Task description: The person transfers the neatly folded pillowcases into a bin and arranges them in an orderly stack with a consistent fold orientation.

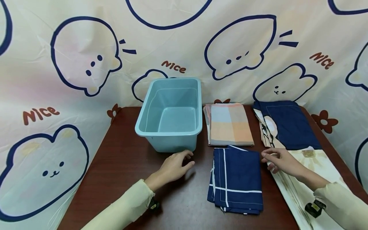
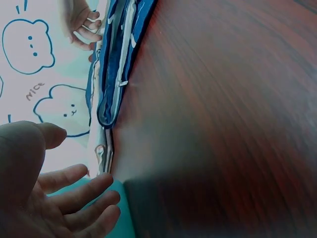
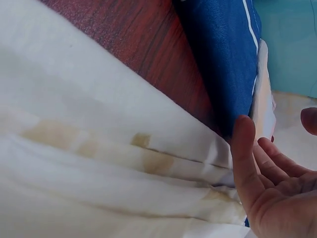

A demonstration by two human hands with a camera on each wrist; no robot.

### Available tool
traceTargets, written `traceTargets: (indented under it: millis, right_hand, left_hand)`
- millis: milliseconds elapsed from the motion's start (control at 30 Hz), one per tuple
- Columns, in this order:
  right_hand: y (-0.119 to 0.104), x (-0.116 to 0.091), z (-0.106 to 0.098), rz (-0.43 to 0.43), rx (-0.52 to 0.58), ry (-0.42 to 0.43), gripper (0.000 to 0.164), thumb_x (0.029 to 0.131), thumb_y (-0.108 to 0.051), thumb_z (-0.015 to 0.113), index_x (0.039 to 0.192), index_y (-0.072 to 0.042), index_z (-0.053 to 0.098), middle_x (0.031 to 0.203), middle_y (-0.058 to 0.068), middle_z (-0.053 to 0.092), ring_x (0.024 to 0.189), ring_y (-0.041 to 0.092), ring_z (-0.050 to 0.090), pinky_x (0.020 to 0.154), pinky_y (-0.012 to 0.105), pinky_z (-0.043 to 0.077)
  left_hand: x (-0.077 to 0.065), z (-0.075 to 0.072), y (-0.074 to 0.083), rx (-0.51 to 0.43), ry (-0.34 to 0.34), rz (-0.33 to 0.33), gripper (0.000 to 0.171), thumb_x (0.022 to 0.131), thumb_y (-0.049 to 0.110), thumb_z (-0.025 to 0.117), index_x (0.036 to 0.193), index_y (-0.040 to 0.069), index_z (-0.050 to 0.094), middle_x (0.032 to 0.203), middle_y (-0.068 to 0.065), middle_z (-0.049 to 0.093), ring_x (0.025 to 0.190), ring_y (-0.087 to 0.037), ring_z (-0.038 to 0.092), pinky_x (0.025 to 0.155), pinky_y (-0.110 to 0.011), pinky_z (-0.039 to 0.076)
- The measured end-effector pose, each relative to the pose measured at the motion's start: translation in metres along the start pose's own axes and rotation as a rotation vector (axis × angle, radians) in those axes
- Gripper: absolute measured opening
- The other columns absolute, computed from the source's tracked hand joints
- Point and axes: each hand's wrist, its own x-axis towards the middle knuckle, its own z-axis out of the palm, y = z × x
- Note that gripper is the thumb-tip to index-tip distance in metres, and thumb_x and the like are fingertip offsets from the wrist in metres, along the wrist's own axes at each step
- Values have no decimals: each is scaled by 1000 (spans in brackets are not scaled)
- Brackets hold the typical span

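My left hand (image 1: 174,166) hovers over the table in front of the light blue plastic tub (image 1: 175,140), its fingers loosely bent with nothing in them. Seen from the left wrist, the palm and relaxed fingers (image 2: 81,198) overlap the tub's edge. My right hand (image 1: 283,161) is at the upper left corner of a folded cream cloth with tan markings (image 1: 316,182), fingers relaxed and holding nothing. Between the hands lies a folded navy cloth with white lines (image 1: 240,179). In the right wrist view, the right hand (image 3: 277,198) overlaps the cream cloth's end, near the navy cloth.
A folded plaid cloth (image 1: 230,124) in orange, grey and white lies right of the tub. Behind the cream cloth is another navy folded cloth (image 1: 290,123) with a patterned side. The dark wood table (image 1: 120,163) meets a printed curtain (image 1: 161,44) at the back and sides.
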Motion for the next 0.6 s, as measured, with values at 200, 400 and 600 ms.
traceTargets:
  millis: [200,400,600]
  right_hand:
    - [0,-1,1,34,-11,1,57,107,-32,50,138,16,47,105,23,75,70,19,71,60,34,59]
    - [0,-3,3,76,19,-8,59,106,-33,52,138,16,46,102,22,75,69,22,71,58,35,59]
    - [0,-6,3,101,44,-31,58,106,-32,53,137,16,46,100,20,76,66,22,71,58,35,59]
  left_hand:
    - [5,7,2,-32,-14,-1,33,100,32,62,127,12,65,114,-6,73,100,-23,70,85,-43,56]
    - [6,13,5,-57,-37,-1,33,101,32,62,127,13,65,113,-5,73,100,-21,69,84,-40,55]
    - [8,17,10,-84,-64,-11,34,101,33,60,129,13,64,115,-4,72,98,-18,68,82,-36,54]
